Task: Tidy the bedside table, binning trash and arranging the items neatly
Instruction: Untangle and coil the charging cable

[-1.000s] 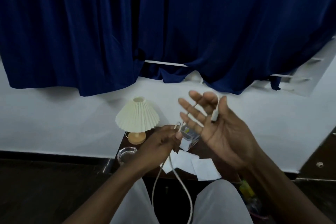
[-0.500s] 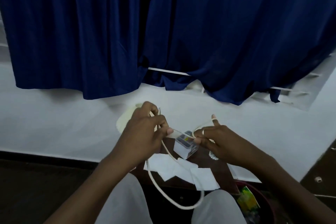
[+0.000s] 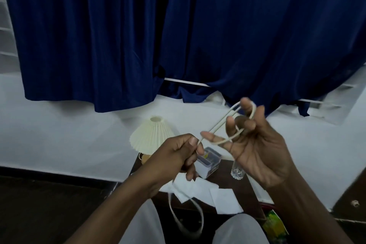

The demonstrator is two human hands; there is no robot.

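A white cable (image 3: 218, 125) runs taut between both hands above the dark wooden bedside table (image 3: 251, 190). My left hand (image 3: 174, 156) pinches the cable in a closed fist, and its slack hangs in a loop down between my knees. My right hand (image 3: 255, 144) is raised with the fingers spread, and the cable is looped around them. On the table lie white paper sheets (image 3: 223, 197), a small clear box (image 3: 208, 161) and a clear glass (image 3: 237, 171). A cream pleated lamp (image 3: 151, 135) stands at the table's back left.
Dark blue curtains (image 3: 178, 31) hang over a white wall behind the table. A bin with a green-yellow packet (image 3: 274, 226) sits on the floor to the table's right. My knees in white trousers (image 3: 239, 230) are close to the table's front edge.
Both hands have risen from just over the table. My right hand has opened and lifted, with the cable now wound around its fingers, and my left hand has pulled the cable taut.
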